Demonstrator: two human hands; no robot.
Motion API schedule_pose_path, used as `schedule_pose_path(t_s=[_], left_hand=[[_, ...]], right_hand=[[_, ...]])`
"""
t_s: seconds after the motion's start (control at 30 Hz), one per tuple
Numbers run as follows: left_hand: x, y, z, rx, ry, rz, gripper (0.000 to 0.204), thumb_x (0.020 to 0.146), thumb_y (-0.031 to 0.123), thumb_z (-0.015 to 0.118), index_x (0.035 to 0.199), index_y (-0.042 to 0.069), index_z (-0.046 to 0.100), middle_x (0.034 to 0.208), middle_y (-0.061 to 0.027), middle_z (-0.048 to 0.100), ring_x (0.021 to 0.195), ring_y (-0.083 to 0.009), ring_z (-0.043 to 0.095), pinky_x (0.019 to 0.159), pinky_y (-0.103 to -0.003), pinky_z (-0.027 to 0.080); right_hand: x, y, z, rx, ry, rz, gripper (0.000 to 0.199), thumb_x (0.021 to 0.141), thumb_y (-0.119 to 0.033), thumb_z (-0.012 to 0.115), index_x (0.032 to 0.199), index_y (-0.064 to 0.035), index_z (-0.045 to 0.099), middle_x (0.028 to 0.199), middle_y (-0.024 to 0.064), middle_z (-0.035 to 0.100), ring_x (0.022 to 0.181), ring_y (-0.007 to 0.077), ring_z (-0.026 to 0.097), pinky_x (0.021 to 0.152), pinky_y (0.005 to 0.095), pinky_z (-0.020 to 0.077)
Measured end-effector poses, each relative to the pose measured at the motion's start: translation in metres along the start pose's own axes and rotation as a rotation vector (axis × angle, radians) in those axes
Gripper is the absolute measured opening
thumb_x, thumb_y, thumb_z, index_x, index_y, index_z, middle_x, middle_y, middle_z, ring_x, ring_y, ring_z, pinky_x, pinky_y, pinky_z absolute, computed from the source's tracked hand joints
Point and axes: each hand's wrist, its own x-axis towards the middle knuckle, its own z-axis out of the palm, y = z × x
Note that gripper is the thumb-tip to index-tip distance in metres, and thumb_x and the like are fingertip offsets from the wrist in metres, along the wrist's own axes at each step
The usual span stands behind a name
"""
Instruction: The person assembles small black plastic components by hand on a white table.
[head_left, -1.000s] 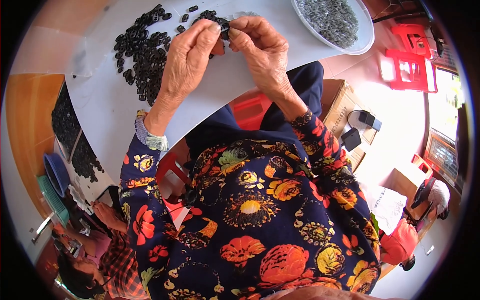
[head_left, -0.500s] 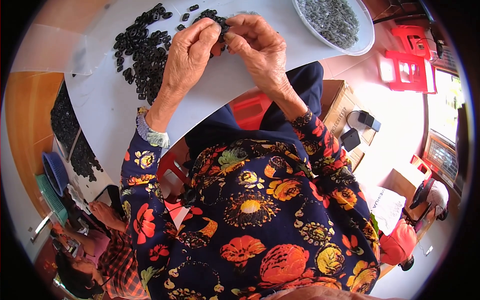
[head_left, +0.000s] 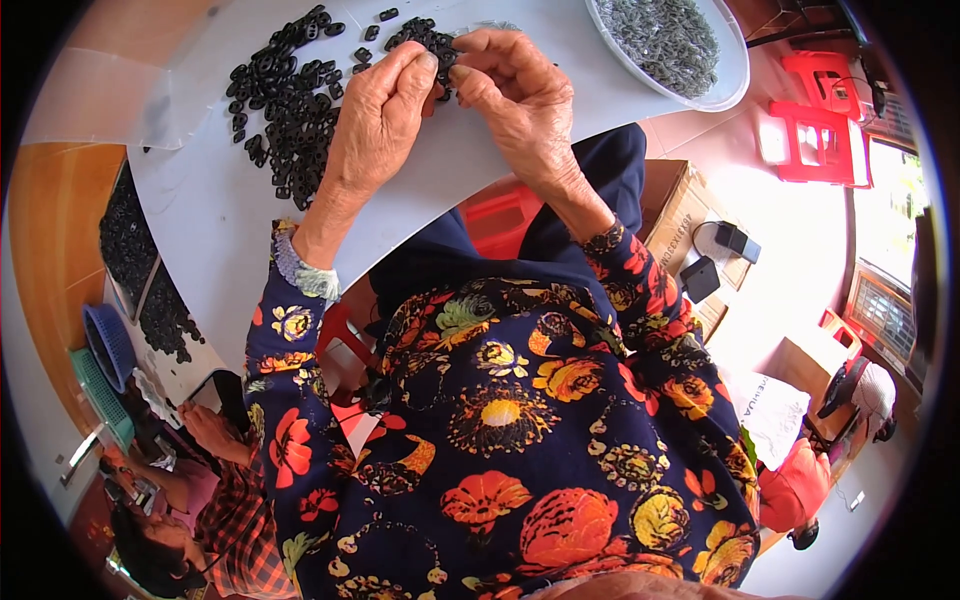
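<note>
Black piece [head_left: 443,72] pinched in left hand [head_left: 380,122], just beside right hand [head_left: 523,105]; right grip unclear.

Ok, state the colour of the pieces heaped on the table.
The heaped pieces are black, best seen in the head view.

Black parts [head_left: 290,125] obstruct leftward passage; bare tabletop [head_left: 598,95] opens toward the tub [head_left: 736,66].

left grip [head_left: 380,120] near right grip [head_left: 528,112], black parts [head_left: 295,130] heaped on white table [head_left: 440,175]
</note>
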Motion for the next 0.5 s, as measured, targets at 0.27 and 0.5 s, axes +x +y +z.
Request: schedule_pose_path(t_s=[0.27,0.5], left_hand=[[0.0003,-0.0038,0.0020,-0.054,0.014,0.018,0.019,0.092,0.014,0.049,0.080,-0.001,0.048,0.061,0.0018,0.038,0.056,-0.0059,0.034,0.049,-0.023,0.033],[-0.0018,-0.0073,0.0019,-0.078,0.034,-0.005,0.020,0.090,0.013,0.046,0.075,0.001,0.043,0.060,0.0005,0.036,0.056,-0.0066,0.034,0.049,-0.024,0.034]], right_hand=[[-0.0009,-0.0028,0.0017,0.003,-0.004,0.007,0.022,0.084,0.001,0.061,0.105,0.0027,0.058,0.083,0.0027,0.062,0.079,0.0067,0.059,0.072,0.0214,0.0495],[0.0027,-0.0021,-0.0043,-0.076,-0.076,0.070,0.027,0.084,-0.002,0.063,0.109,0.0045,0.058,0.082,0.0028,0.062,0.079,0.0077,0.058,0.071,0.0226,0.0498]])
